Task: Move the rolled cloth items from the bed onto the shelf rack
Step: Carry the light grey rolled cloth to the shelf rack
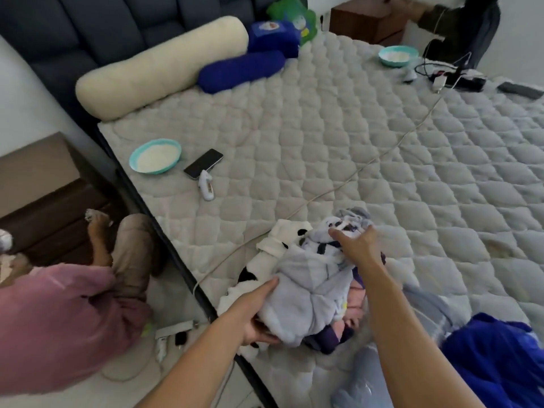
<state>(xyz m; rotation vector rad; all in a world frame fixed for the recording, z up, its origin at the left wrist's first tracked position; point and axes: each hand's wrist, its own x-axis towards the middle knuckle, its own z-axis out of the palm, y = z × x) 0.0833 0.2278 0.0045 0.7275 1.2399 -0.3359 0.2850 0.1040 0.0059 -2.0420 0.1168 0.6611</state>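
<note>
A bundle of rolled cloth items (306, 293), pale lilac with white, black-spotted and purple pieces, lies near the front left edge of the quilted bed (353, 148). My left hand (259, 316) grips the bundle's near left side from below. Resting on the far top of the bundle, my right hand (357, 245) curls its fingers into the cloth. No shelf rack is in view.
On the bed lie a teal bowl (155, 156), a dark phone (203, 164), a small white device (207, 188), a white cable (323, 198), bolsters (159, 72) and blue cloth (497, 360). A person in a pink top (59, 325) crouches on the floor at left.
</note>
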